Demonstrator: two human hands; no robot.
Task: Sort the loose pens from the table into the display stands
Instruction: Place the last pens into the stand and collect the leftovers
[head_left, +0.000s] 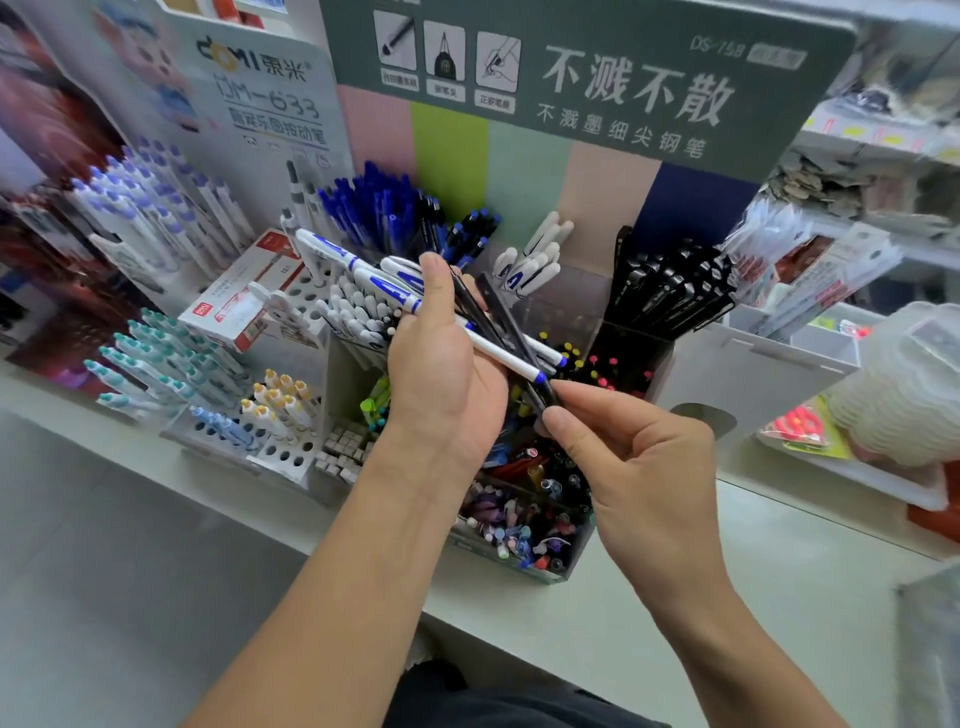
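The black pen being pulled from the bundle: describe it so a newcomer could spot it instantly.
Start at the big grey-green sign over the central pen stand. In front of it the left hand grips a mixed bundle of pens. The black pen is the dark one whose lower tip the right hand pinches; its neighbours are white with blue ends.

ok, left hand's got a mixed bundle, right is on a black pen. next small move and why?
Probably draw that black pen free of the bundle: the right hand pinches its lower end while the left hand grips white and black pens together. Black pens stand in the right-hand slot.
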